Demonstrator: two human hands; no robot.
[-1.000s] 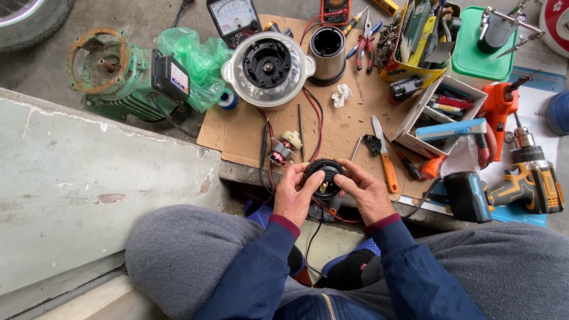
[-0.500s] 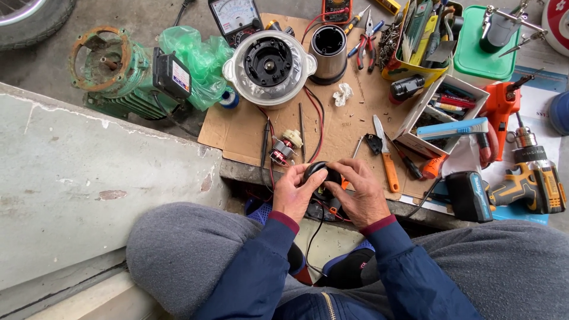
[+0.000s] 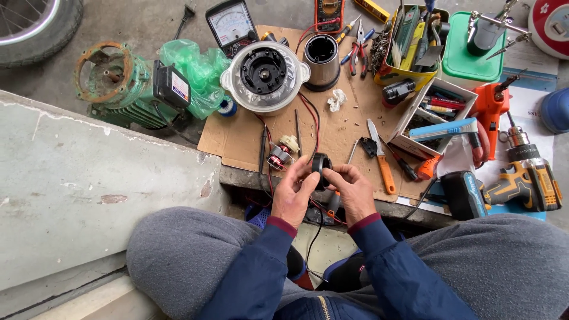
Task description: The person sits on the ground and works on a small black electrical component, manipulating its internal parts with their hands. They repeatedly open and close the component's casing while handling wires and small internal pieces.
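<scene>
Both hands grip a small black ring-shaped part (image 3: 320,170) between them: left hand (image 3: 294,195) and right hand (image 3: 354,192) pinch its sides. Just beyond, the opened blender base (image 3: 264,76) lies upturned, wires loose on the cardboard (image 3: 349,127); reassembly looks unfinished.

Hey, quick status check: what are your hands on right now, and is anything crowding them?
Left hand and right hand both grip a black ring-shaped part, held on edge. Red and black wires trail beneath. Orange-handled knife lies close right.
</scene>
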